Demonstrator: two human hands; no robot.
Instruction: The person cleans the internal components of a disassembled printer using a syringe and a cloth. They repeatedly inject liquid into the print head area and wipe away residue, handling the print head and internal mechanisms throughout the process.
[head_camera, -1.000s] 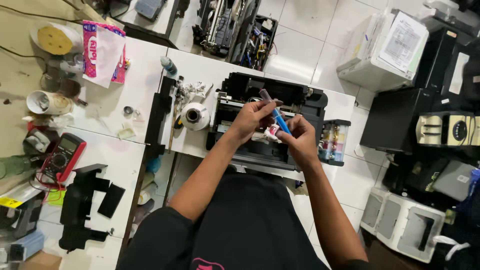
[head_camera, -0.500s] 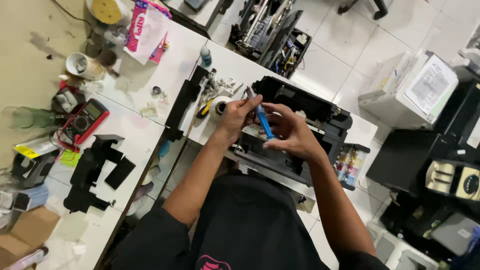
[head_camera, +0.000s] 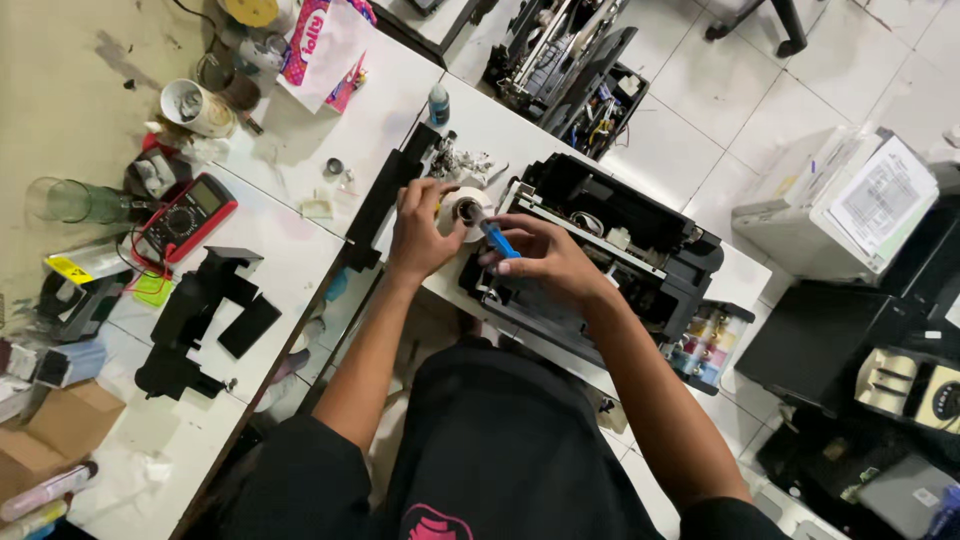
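An opened black printer (head_camera: 620, 250) lies on a white table (head_camera: 300, 260) in front of me, with its ink tank block (head_camera: 708, 345) at the right end. My right hand (head_camera: 545, 262) holds a blue-handled tool (head_camera: 497, 240) over the printer's left end. Its tip points toward a white roll (head_camera: 463, 212). My left hand (head_camera: 420, 230) rests on the table edge beside that roll, fingers curled against it. A heap of small metal parts (head_camera: 462, 162) lies just beyond the roll.
On the table to the left are a red multimeter (head_camera: 185, 215), black plastic covers (head_camera: 200, 320), a glass (head_camera: 75, 200), a tape roll (head_camera: 195, 105) and a small bottle (head_camera: 438, 103). Another stripped printer (head_camera: 570, 70) sits on the tiled floor ahead; boxed and white printers (head_camera: 850, 210) stand at the right.
My view has swung, and the bench has slid right and down. Both hands have moved from the printer's middle to the white roll at its left end. The blue tool stays in my right hand.
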